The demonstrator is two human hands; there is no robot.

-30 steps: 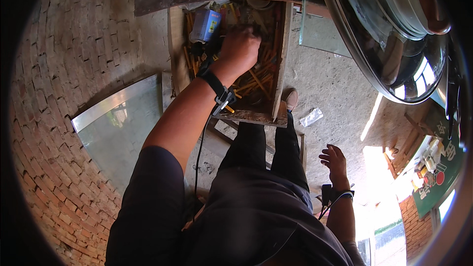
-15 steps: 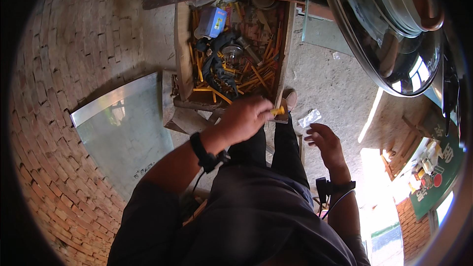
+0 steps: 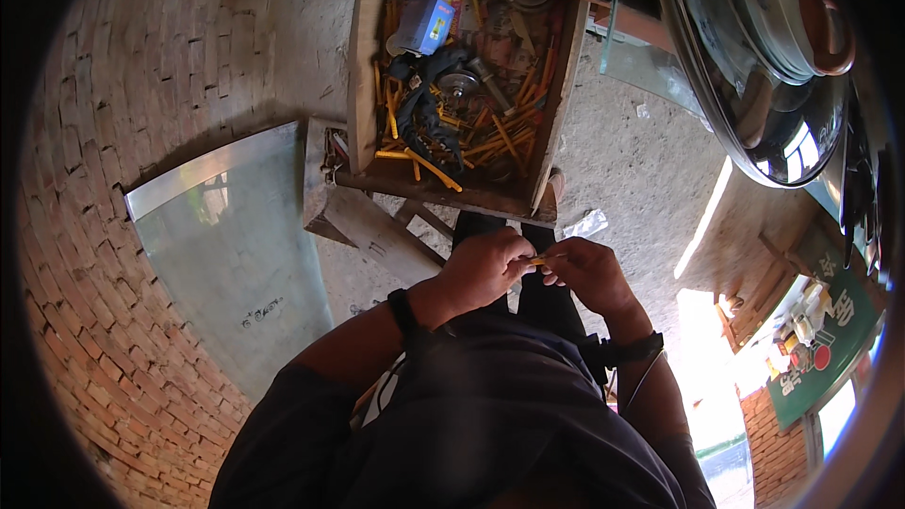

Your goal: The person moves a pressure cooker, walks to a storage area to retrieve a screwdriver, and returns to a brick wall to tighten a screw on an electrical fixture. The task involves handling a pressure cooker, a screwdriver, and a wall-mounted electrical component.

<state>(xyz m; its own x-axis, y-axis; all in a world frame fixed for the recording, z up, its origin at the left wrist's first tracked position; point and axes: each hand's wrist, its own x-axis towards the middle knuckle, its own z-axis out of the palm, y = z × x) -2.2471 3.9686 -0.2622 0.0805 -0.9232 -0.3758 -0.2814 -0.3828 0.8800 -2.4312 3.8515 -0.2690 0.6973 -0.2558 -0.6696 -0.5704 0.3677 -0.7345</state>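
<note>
My left hand (image 3: 485, 269) and my right hand (image 3: 592, 275) meet in front of my legs, just off the near end of an open wooden drawer (image 3: 448, 193). Between their fingertips is a short, thin yellow stick (image 3: 537, 261), pinched from both sides; most of it is covered by the fingers. Inside the drawer lie many yellow sticks (image 3: 436, 170) like it, a blue box (image 3: 426, 26), a tangle of black straps or cloth (image 3: 421, 99) and a round metal piece (image 3: 459, 84).
A glass sheet (image 3: 231, 264) leans by the brick wall (image 3: 104, 226) on the left, beside a wooden frame (image 3: 372, 231). At the upper right stand a glass lid (image 3: 782, 146) and stacked bowls (image 3: 778, 14). A clear plastic scrap (image 3: 586, 224) lies on the floor.
My left hand has drawn back from the drawer's edge toward my body with the yellow stick. My right hand has moved left and closed on it.
</note>
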